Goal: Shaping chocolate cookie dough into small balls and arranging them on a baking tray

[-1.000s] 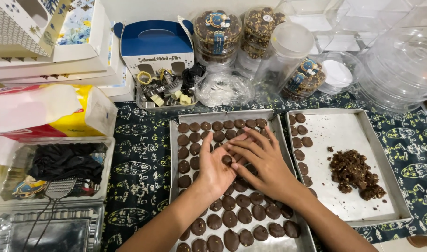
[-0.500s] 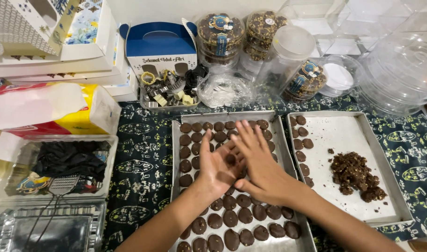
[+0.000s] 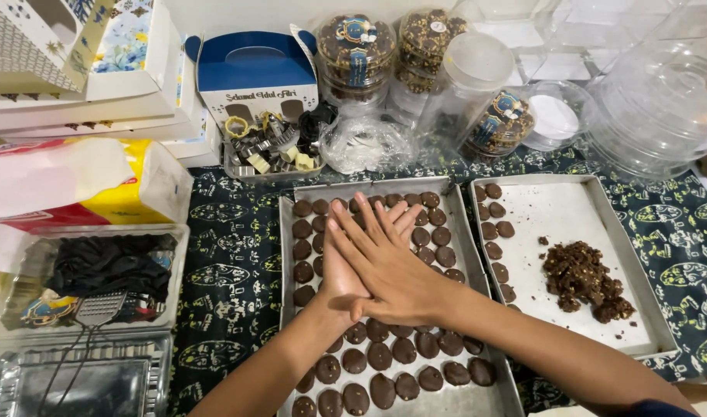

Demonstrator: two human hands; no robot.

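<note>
My left hand [image 3: 336,272] and my right hand [image 3: 392,270] are pressed flat together, the right palm lying across the left. Both have straight, slightly spread fingers and hold nothing. They hover over the middle of a metal baking tray [image 3: 499,371] filled with rows of round dark chocolate cookies [image 3: 380,357]. The hands hide the cookies in the tray's centre. Beside it on the right is a second tray [image 3: 647,309] lined with white paper. It holds a column of cookies [image 3: 496,239] along its left side and a heap of dark crumbly chocolate pieces [image 3: 584,279].
Behind the trays are lidded clear jars of cookies [image 3: 355,54], empty clear plastic containers [image 3: 662,100], a blue carry box [image 3: 254,73] and a small tub of cookie cutters [image 3: 268,147]. At the left are a tissue pack [image 3: 83,181], stacked boxes [image 3: 75,85] and clear tubs [image 3: 91,270].
My hands were side by side low on the cookies with fingers spread. They have come together, and the right palm has slid over the left above the tray.
</note>
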